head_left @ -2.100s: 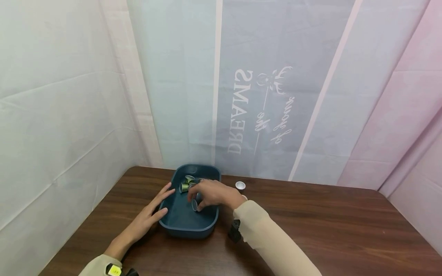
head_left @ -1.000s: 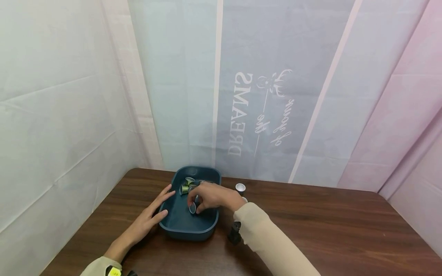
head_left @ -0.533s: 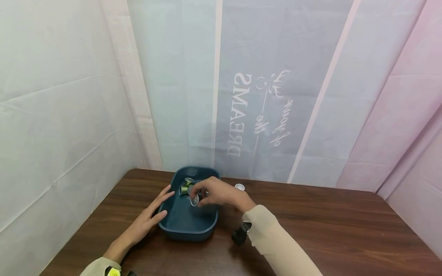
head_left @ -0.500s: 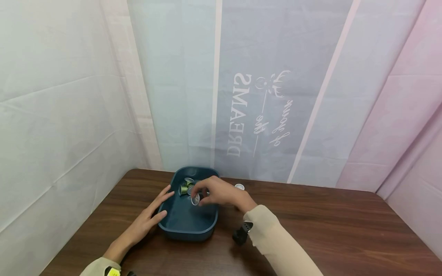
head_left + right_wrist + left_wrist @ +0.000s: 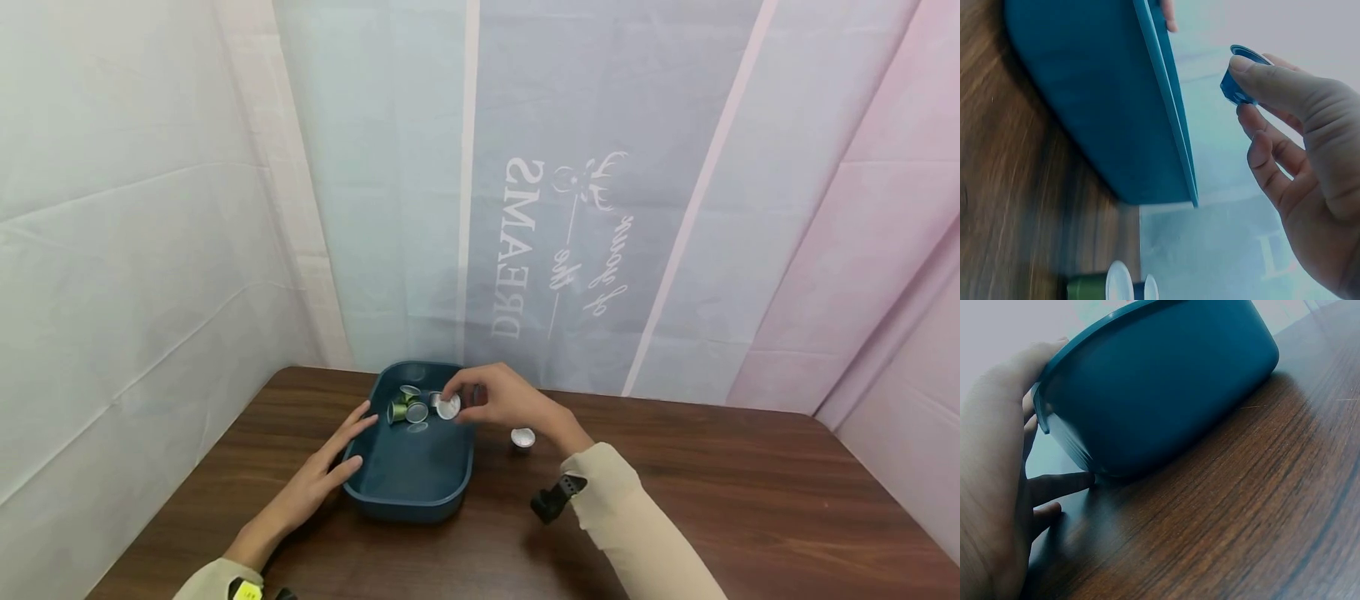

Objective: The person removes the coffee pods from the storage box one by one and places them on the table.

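My right hand (image 5: 510, 404) pinches a blue coffee capsule (image 5: 1238, 81) between thumb and fingers, above the right rim of a dark blue plastic bin (image 5: 408, 502). The capsule's silver lid faces up toward the head view. Inside the bin, toward the back, lie a green capsule (image 5: 397, 412), a silver-lidded capsule (image 5: 417, 412) and others partly overlapped. My left hand (image 5: 322, 467) rests with spread, fairly straight fingers on the bin's left rim. In the left wrist view, its thumb reaches the rim while other fingers lie low beside the wall.
Right of the bin, a silver-lidded green capsule (image 5: 1088, 287) and a dark blue one (image 5: 1147, 290) stand on the brown wooden table (image 5: 712, 483). A printed curtain (image 5: 555, 250) hangs behind the table's far edge, and pale fabric walls (image 5: 135, 250) flank both sides.
My right hand has risen from inside the bin and moved right and back with the capsule, uncovering the capsules there. My left hand has stayed at the left rim.
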`<state>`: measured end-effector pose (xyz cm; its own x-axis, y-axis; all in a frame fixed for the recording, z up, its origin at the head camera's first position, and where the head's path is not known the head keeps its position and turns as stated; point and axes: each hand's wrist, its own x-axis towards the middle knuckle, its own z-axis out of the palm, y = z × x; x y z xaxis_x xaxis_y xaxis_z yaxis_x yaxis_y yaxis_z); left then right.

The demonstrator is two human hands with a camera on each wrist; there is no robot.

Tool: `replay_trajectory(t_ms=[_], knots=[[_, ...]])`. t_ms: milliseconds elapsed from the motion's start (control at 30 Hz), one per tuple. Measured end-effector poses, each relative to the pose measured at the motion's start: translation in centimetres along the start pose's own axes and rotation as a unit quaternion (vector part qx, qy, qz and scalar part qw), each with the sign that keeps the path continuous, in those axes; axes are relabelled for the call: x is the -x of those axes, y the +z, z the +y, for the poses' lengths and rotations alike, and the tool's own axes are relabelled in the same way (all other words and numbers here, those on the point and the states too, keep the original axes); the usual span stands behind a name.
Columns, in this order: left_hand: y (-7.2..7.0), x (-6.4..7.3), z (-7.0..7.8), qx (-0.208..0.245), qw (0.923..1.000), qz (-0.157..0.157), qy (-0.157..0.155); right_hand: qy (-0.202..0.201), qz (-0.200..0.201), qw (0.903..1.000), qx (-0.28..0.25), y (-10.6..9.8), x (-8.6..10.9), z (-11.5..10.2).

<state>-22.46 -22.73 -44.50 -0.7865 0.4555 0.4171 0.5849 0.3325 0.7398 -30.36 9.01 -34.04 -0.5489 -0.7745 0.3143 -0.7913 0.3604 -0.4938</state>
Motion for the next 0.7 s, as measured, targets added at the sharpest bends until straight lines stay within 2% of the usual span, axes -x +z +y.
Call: replay_trajectory(t_ms=[467,700], knots=[[0.0,0.2,0.0,-0.004,1.0000,0.002,0.000,0.031,0.086,0.9940,-0.059,-1.9,4.0,2.1],[0.1,0.1,0.0,0.001,1.0000,-0.001,0.005,0.048,0.141,0.9859,-0.077,-3.1,6.7,0.9]])
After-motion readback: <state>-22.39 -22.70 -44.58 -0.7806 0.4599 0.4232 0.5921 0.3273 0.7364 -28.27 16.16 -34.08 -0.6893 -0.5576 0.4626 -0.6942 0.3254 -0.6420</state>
